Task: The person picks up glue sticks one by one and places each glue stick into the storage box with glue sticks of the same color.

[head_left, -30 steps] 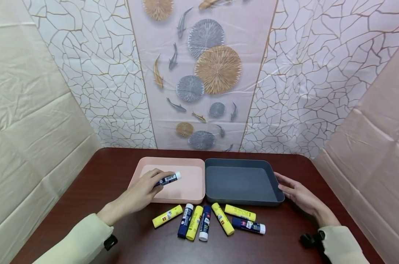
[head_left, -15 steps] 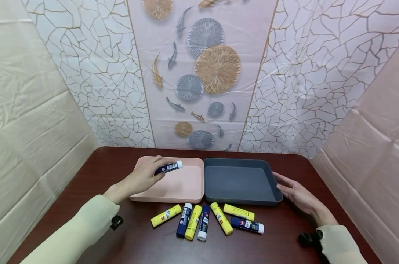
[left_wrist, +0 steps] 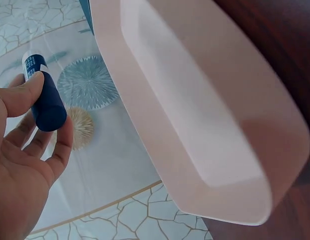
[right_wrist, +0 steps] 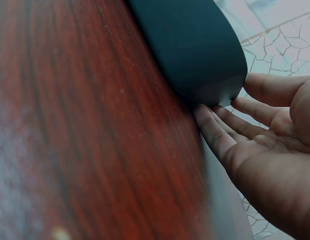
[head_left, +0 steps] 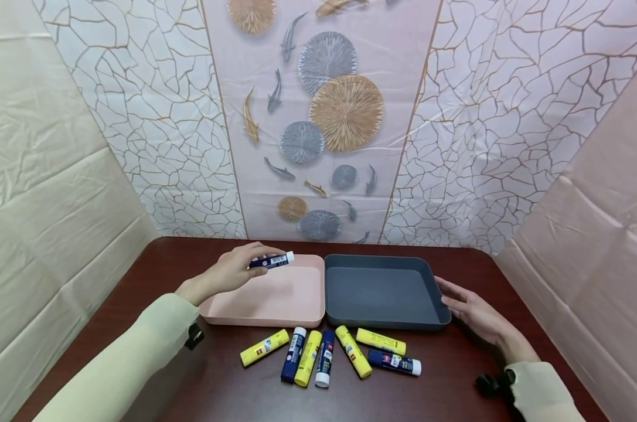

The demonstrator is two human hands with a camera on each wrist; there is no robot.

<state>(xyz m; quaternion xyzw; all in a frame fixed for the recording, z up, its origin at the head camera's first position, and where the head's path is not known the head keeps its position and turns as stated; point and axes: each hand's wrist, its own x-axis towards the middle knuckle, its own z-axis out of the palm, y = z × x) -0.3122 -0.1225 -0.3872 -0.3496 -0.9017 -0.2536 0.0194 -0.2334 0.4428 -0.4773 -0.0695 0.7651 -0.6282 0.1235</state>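
Over the pink tray (head_left: 265, 322), my left hand (head_left: 232, 268) pinches a dark blue glue stick (head_left: 269, 261) with a white cap pointing right. The left wrist view shows the thumb and fingers round the glue stick (left_wrist: 46, 102), held beside the tray's tall wall (left_wrist: 195, 90). My right hand (head_left: 473, 310) touches the right side of the dark grey-blue tray (head_left: 387, 323), its fingers fairly straight. In the right wrist view, the right hand's fingertips meet the tray's end wall (right_wrist: 205, 55) low down, near the table.
In front of the trays lie several glue sticks: yellow ones such as the leftmost yellow glue stick (head_left: 264, 348), and blue ones with white caps such as the rightmost blue glue stick (head_left: 394, 361). They rest on a dark red-brown table (head_left: 392, 398). Patterned cloth (head_left: 318, 117) hangs behind.
My left hand has moved up and away over the pink tray, carrying the blue glue stick. My right hand stays at the dark tray's side.
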